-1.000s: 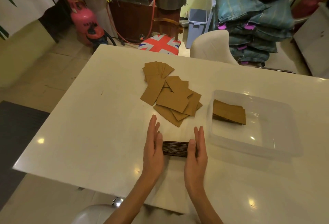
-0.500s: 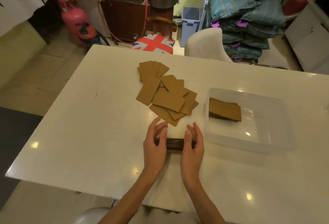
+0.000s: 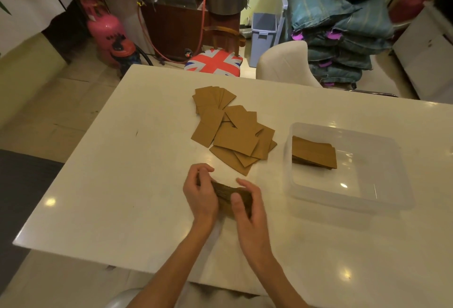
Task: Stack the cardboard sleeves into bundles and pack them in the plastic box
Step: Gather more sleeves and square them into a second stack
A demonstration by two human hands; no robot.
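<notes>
The bundle (image 3: 226, 193) is mostly hidden between the left hand (image 3: 200, 193) and right hand (image 3: 245, 206), and blurred. In the plastic box (image 3: 382, 200), the stack's (image 3: 313, 152) sleeve count is unreadable. Both forearms leave the bottom edge.

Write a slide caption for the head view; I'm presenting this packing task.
Both hands grip a bundle of cardboard sleeves beside the plastic box.

Warm, yellowish indoor light falls from overhead, fairly dim. The glossy white table (image 3: 122, 185) throws back small round glints near its left edge, its near edge and the near right corner. Another glint sits in the plastic box (image 3: 392, 185). Soft shadows lie under both hands, which are slightly motion-blurred. Wide-angle distortion bends the room toward the frame edges.
</notes>
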